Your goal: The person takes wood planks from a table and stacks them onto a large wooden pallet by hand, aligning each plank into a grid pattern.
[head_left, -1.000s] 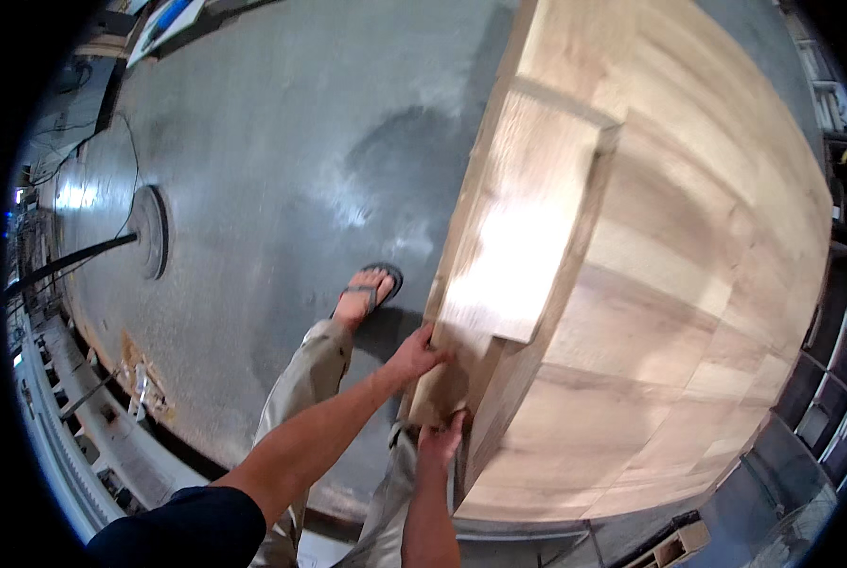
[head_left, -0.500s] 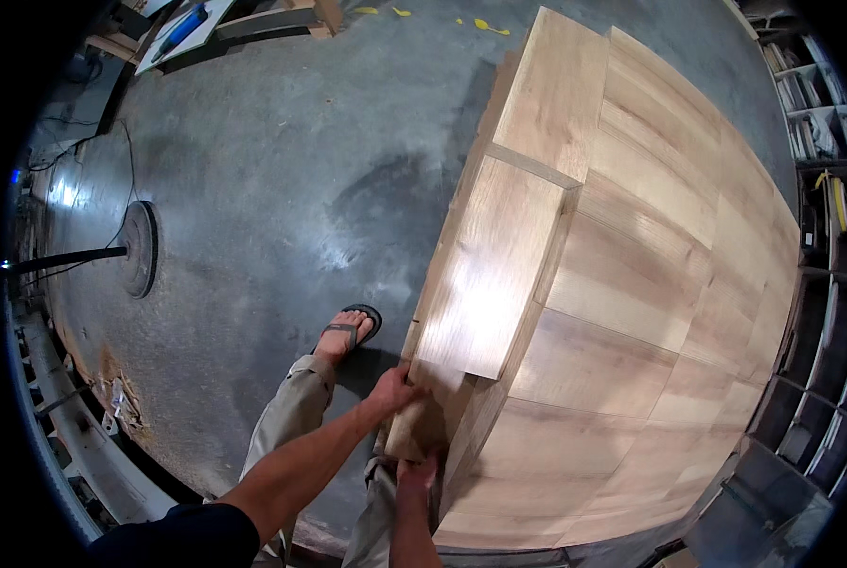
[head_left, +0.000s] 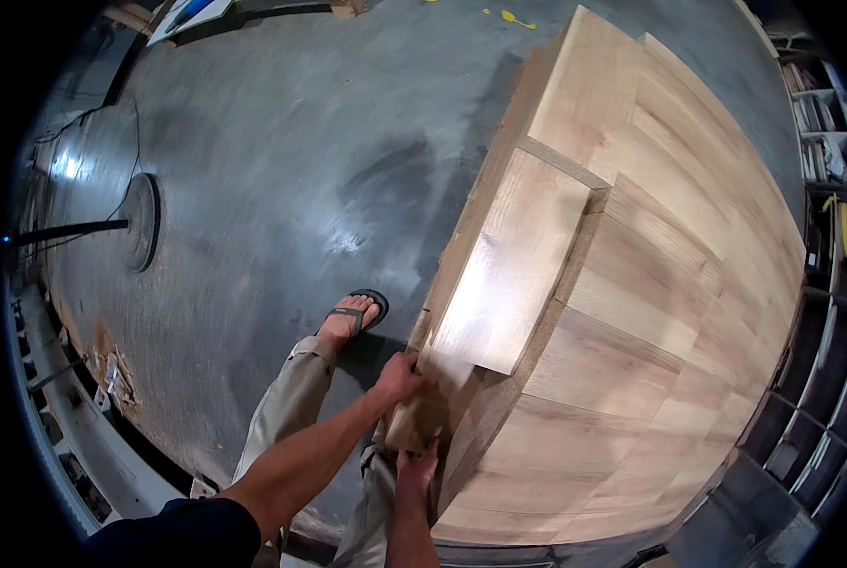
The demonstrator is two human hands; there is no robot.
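Observation:
A light wood-grain plank (head_left: 425,417) lies along the near left edge of a large stack of planks (head_left: 622,360). My left hand (head_left: 402,376) grips its left side, fingers curled over the edge. At its near end, my right hand (head_left: 418,462) is closed on the end edge, with part of the fingers hidden beneath. Just beyond, another plank (head_left: 509,265) rests in the lower row along the stack's side, its surface catching bright glare. The held plank's far end meets this one; whether it tucks under cannot be made out.
My sandalled foot (head_left: 352,314) stands on the grey concrete floor left of the stack. A round black base with a pole (head_left: 142,222) stands farther left. Shelving with stored pieces (head_left: 835,218) lines the right. A white board (head_left: 192,14) shows at the top left.
The view has shifted slightly, so the stack appears farther right. Both hands stay on the plank, and my right hand's thumb and fingers show more clearly at its near end.

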